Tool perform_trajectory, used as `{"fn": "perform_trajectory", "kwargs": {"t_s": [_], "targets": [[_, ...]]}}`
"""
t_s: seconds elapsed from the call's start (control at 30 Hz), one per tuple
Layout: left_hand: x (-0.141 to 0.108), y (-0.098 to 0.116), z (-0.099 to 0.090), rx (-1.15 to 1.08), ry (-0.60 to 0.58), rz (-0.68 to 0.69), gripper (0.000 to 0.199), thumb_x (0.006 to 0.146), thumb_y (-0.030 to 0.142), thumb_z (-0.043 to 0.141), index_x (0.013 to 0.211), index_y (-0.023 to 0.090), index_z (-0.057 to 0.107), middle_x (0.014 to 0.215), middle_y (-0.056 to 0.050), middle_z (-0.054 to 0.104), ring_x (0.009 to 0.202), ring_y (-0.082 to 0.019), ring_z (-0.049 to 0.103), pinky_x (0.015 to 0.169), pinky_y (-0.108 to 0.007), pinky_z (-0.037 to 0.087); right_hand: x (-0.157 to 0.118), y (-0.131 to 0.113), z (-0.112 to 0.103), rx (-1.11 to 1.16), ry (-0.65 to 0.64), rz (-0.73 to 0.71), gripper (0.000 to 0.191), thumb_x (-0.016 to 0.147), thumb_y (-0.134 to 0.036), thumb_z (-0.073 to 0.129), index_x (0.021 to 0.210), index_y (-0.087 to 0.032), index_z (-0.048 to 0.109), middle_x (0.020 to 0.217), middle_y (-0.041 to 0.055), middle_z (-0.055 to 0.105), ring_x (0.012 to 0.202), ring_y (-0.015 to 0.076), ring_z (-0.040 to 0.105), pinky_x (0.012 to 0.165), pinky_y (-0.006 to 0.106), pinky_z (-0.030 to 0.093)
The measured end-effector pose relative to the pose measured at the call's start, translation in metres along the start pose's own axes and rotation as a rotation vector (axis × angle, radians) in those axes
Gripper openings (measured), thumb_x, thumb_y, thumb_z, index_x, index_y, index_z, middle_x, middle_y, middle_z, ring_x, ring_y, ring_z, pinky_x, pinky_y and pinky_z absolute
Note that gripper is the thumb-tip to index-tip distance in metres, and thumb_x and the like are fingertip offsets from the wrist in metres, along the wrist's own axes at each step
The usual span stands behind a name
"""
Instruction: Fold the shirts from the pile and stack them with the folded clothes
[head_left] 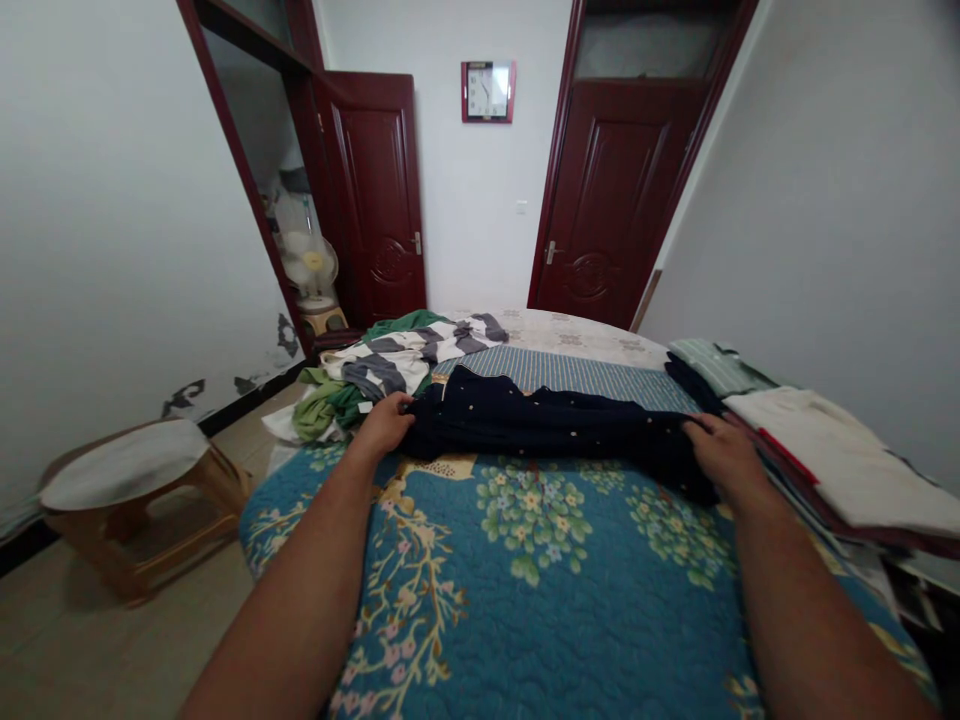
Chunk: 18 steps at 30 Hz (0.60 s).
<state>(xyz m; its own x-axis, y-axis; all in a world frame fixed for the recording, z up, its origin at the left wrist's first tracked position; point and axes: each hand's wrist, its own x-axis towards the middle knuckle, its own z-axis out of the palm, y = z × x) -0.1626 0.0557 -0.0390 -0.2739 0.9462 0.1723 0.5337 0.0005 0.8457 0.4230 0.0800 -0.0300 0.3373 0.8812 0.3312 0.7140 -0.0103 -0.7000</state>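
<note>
Left forearm (300, 580) bare and smooth, thick at the bottom of the view, tapering forward, right forearm (806, 605) equally bare, rounded and tapering, left hand (385, 424) bare, right hand (726, 455) bare, fine details blurred

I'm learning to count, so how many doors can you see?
2. The left door stands open, left of the clock; the right door looks shut, right of the clock. Any others would be hidden or out of view.

Garment (555, 420) between clothes heap (397, 355) and stack (840, 450) (right).
</note>
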Motion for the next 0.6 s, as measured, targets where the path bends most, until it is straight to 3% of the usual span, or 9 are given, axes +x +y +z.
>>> {"fn": "perform_trajectory", "kwargs": {"t_s": [0.1,0.17,0.23,0.3,0.4,0.5,0.6], "targets": [[-0.004,0.011,0.002,0.127,0.114,0.109,0.056,0.068,0.011,0.066,0.123,0.018,0.072,0.106,-0.011,0.077,0.099,-0.03,0.071,0.092,-0.039,0.052,-0.006,-0.013,-0.009,0.087,-0.096,-0.02,0.044,0.084,-0.053,0.062,0.107,-0.021,0.081,0.102,0.0095,0.08,0.099,0.0317,0.072,0.096,0.045,0.053],[-0.009,0.022,0.008,0.195,0.172,0.186,0.056,0.077,0.016,0.066,0.132,0.02,0.069,0.117,-0.013,0.077,0.111,-0.033,0.07,0.102,-0.041,0.049,-0.014,-0.023,-0.018,0.216,-0.303,-0.038,0.043,0.079,-0.056,0.07,0.104,-0.022,0.082,0.099,0.008,0.08,0.096,0.0314,0.072,0.093,0.044,0.055],[-0.012,0.032,0.02,0.238,0.148,0.211,0.054,0.084,0.029,0.071,0.137,0.021,0.067,0.121,-0.014,0.077,0.114,-0.036,0.07,0.105,-0.044,0.048,-0.022,-0.034,-0.027,0.311,-0.548,-0.05,0.04,0.074,-0.054,0.078,0.098,-0.023,0.083,0.097,0.0071,0.08,0.094,0.0308,0.073,0.089,0.042,0.057],[-0.014,0.038,0.034,0.266,0.081,0.187,0.058,0.083,0.042,0.078,0.137,0.022,0.067,0.122,-0.017,0.077,0.113,-0.039,0.07,0.103,-0.047,0.048,-0.029,-0.043,-0.034,0.31,-0.731,-0.062,0.036,0.072,-0.053,0.082,0.092,-0.023,0.084,0.096,0.0064,0.08,0.093,0.03,0.072,0.088,0.04,0.057],[-0.011,0.042,0.048,0.258,0.015,0.139,0.053,0.079,0.039,0.079,0.128,0.02,0.072,0.12,-0.018,0.077,0.112,-0.039,0.07,0.101,-0.047,0.049,-0.033,-0.051,-0.039,0.216,-0.889,-0.088,0.037,0.074,-0.056,0.081,0.09,-0.023,0.085,0.094,0.0045,0.08,0.093,0.0288,0.071,0.089,0.038,0.056],[-0.007,0.042,0.037,0.054,-0.004,0.14,0.041,0.075,0.034,0.077,0.114,0.021,0.075,0.109,-0.01,0.077,0.106,-0.032,0.07,0.097,-0.04,0.05,-0.032,-0.055,-0.04,0.167,-0.991,-0.125,0.038,0.077,-0.058,0.079,0.085,-0.022,0.084,0.089,0.0038,0.078,0.089,0.0259,0.069,0.084,0.034,0.054],[-0.011,0.041,0.006,-0.318,-0.106,0.058,0.029,0.074,0.042,0.077,0.091,0.021,0.069,0.083,-0.001,0.069,0.081,-0.022,0.065,0.076,-0.031,0.052,-0.031,-0.053,-0.037,0.184,-1.067,-0.144,0.04,0.079,-0.06,0.08,0.08,-0.02,0.083,0.083,0.0038,0.076,0.081,0.0225,0.067,0.077,0.031,0.052]]}}
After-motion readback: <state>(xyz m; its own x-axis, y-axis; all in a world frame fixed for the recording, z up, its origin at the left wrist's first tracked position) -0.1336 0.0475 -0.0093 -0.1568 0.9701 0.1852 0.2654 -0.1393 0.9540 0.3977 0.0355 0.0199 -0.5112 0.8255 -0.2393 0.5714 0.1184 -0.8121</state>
